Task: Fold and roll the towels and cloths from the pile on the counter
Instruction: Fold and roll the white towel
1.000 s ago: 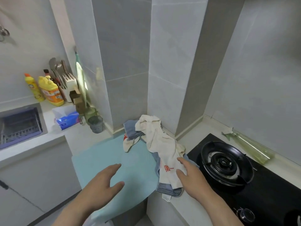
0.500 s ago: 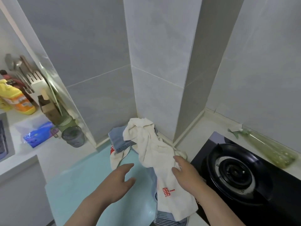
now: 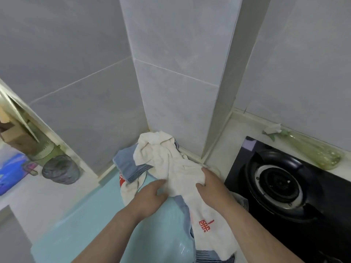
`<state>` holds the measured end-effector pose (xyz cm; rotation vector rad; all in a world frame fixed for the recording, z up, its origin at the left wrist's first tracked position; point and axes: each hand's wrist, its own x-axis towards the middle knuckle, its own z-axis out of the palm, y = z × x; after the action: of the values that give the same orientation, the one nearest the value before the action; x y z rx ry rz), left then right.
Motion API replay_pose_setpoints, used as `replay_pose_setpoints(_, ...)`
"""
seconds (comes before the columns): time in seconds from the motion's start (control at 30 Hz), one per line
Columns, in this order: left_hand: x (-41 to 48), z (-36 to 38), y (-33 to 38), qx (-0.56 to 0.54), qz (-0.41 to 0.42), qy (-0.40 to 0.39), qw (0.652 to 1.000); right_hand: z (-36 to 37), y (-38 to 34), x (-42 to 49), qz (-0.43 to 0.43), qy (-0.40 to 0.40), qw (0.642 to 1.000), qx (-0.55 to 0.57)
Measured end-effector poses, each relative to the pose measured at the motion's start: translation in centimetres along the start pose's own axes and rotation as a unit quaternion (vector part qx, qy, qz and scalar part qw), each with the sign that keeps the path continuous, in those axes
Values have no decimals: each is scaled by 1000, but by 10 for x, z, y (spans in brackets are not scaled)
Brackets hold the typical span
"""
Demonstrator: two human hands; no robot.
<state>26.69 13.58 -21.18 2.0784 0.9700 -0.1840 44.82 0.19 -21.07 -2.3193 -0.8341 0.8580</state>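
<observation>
Grey tiled walls [image 3: 76,54] meet at a jutting corner column, and a pale surface [image 3: 53,198] runs along their foot. The pile lies in the far corner against the column and trails toward the near edge. A crumpled white towel [image 3: 182,168] with red characters is on top, and a blue striped cloth [image 3: 129,166] shows from under it on the left. The right hand [image 3: 210,185] has its grip closed on the white towel, with fingers and thumb bunching the fabric. The left hand [image 3: 152,196] lies with fairly straight fingers against the towel's left edge, its grip loose. A light-blue mat [image 3: 91,224] is spread under the pile and to its left. A black gas hob [image 3: 277,183] sits to the right, with a green bottle [image 3: 311,150] lying beyond it. A dark mesh cup [image 3: 60,169] stands at far left.
</observation>
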Motion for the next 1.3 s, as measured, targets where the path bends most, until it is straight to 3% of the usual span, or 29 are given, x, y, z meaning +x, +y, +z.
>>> replay_pose_setpoints(0.1,22,3,-8,-55,3,-19,998,10,-4,3,23,40,999,17)
replay_pose_setpoints(0.3,27,1,-15,-187,-21,20,982,26,-21,-14,59,91,994,-11)
replay_pose_setpoints(0.57,36,-20,-18,-444,-80,-50,891,32,-49,-50,52,151,987,-15)
replay_pose_setpoints(0.7,37,-23,-23,-458,-64,-74,884,33,-56,-58,41,176,983,-21)
replay_pose_setpoints(0.83,44,-21,-28,-495,-87,-24,864,33,-62,-61,30,193,981,2)
replay_pose_setpoints(1.07,39,-39,-48,-458,-27,56,887,37,-59,-59,4,186,982,22)
replay_pose_setpoints(1.2,40,-49,-78,-435,23,82,896,45,-50,-49,-7,127,992,-18)
replay_pose_setpoints(1.3,37,-47,-96,-462,70,61,882,61,-53,-43,7,56,997,44)
